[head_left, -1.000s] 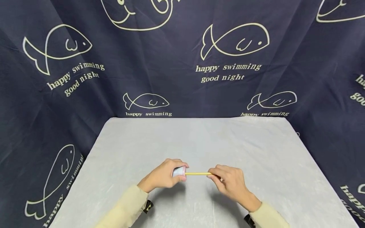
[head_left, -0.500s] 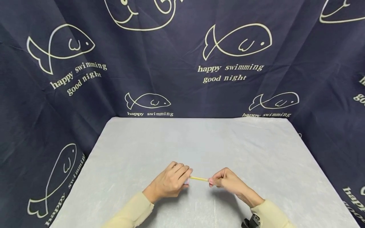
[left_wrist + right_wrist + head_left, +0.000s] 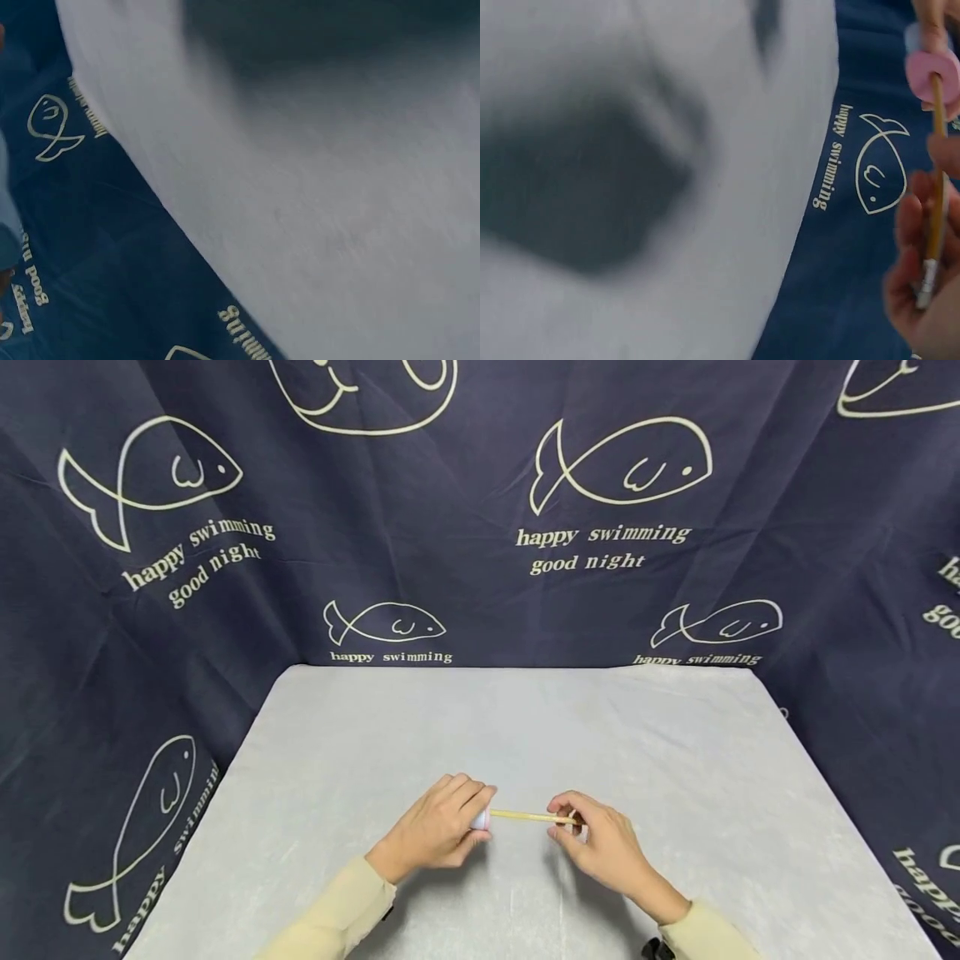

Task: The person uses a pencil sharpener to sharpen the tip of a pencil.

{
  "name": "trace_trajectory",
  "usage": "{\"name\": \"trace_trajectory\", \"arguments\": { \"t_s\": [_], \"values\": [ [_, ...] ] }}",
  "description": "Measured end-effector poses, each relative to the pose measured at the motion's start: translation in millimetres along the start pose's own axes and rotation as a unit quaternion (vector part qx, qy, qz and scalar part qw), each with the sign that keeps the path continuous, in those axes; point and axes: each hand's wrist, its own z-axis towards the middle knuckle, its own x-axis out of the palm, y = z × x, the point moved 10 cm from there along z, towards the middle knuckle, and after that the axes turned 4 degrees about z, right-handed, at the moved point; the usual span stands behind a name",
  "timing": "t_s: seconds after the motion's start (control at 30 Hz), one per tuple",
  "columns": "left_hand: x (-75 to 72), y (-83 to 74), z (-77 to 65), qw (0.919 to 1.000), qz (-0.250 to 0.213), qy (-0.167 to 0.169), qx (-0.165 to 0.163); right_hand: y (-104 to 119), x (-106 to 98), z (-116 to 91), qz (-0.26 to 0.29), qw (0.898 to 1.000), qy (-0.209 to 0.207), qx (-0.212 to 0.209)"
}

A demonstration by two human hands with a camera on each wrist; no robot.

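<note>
The left hand [image 3: 441, 822] wraps round a pale-blue, pink-ended sharpener [image 3: 480, 820] above the table [image 3: 517, 727], apparently to steady it, while the right hand [image 3: 603, 843] curls its fingers loosely round the yellow pencil [image 3: 522, 816] near its far end, seemingly to line it up with the hole it enters.
</note>
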Motion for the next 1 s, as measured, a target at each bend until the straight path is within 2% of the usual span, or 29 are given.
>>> {"name": "trace_trajectory", "arguments": {
  "t_s": [0.1, 0.17, 0.23, 0.3, 0.33, 0.4, 0.5, 0.57, 0.63, 0.67, 0.7, 0.73, 0.8, 0.87, 0.9, 0.93, 1.0],
  "values": [
    [-0.8, 11.2, 2.4, 0.9967, -0.056, 0.02, -0.054, 15, -10, 0, -0.068, 0.992, -0.069, -0.084],
    [-0.8, 18.1, 4.2, 0.9912, -0.09, 0.035, -0.091, 22, -14, -1, -0.087, 0.983, -0.096, -0.128],
    [-1.0, 24.7, 5.7, 0.9827, -0.128, 0.051, -0.124, 28, -16, -2, -0.094, 0.976, -0.114, -0.162],
    [0.1, 31.5, 6.7, 0.9705, -0.167, 0.075, -0.157, 34, -18, -2, -0.102, 0.966, -0.132, -0.197],
    [1.6, 34.8, 6.8, 0.9627, -0.188, 0.09, -0.172, 37, -20, -3, -0.109, 0.96, -0.143, -0.216],
    [5.1, 41.0, 6.7, 0.9408, -0.242, 0.122, -0.204, 44, -22, -4, -0.125, 0.947, -0.164, -0.248],
    [12.8, 46.1, 5.1, 0.8975, -0.326, 0.168, -0.245, 56, -26, -7, -0.155, 0.921, -0.203, -0.294],
    [17.9, 46.6, 3.9, 0.8699, -0.375, 0.186, -0.261, 65, -29, -10, -0.181, 0.901, -0.23, -0.319],
    [21.1, 45.6, 3.1, 0.8552, -0.4, 0.196, -0.266, 75, -32, -10, -0.202, 0.886, -0.25, -0.336],
    [22.2, 44.8, 3.0, 0.852, -0.404, 0.2, -0.266, 75, -32, -9, -0.208, 0.885, -0.248, -0.334],
    [22.9, 43.8, 3.1, 0.8539, -0.402, 0.201, -0.263, 74, -32, -7, -0.206, 0.892, -0.236, -0.325],
    [23.3, 42.8, 3.1, 0.8585, -0.393, 0.202, -0.259, 71, -30, -4, -0.196, 0.905, -0.215, -0.31],
    [22.4, 39.8, 3.9, 0.8743, -0.37, 0.198, -0.244, 61, -27, 3, -0.172, 0.937, -0.162, -0.259],
    [20.2, 35.8, 5.1, 0.8987, -0.332, 0.182, -0.221, 44, -21, 9, -0.142, 0.969, -0.1, -0.176],
    [18.7, 33.6, 5.8, 0.9131, -0.31, 0.167, -0.205, 38, -20, 13, -0.124, 0.981, -0.071, -0.132],
    [16.8, 31.3, 6.4, 0.927, -0.286, 0.149, -0.191, 31, -18, 15, -0.111, 0.989, -0.045, -0.088],
    [13.0, 25.9, 7.2, 0.9533, -0.231, 0.106, -0.163, 17, -14, 18, -0.091, 0.996, 0.005, 0.004]
  ]
}}
